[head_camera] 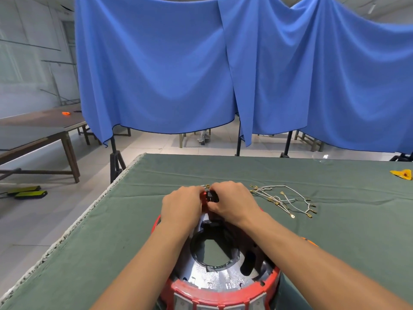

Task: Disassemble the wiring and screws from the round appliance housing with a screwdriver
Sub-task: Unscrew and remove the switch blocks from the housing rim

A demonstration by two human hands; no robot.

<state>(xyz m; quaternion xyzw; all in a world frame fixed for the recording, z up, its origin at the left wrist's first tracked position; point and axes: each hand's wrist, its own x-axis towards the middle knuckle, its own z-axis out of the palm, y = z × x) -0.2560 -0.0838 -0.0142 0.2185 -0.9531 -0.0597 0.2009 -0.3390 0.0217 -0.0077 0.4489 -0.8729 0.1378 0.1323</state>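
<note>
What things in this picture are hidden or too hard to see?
- Head view: the black part at the far rim of the round housing is mostly covered by the left hand and right hand.
- No screwdriver can be made out.
- The housing's near side is cut off by the bottom edge.
- The orange thing is hidden behind the right forearm.
- The loose wires have terminals too small to identify.

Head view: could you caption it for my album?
Both hands grip a black part at the red housing's far rim; loose wires lie alongside.
</note>
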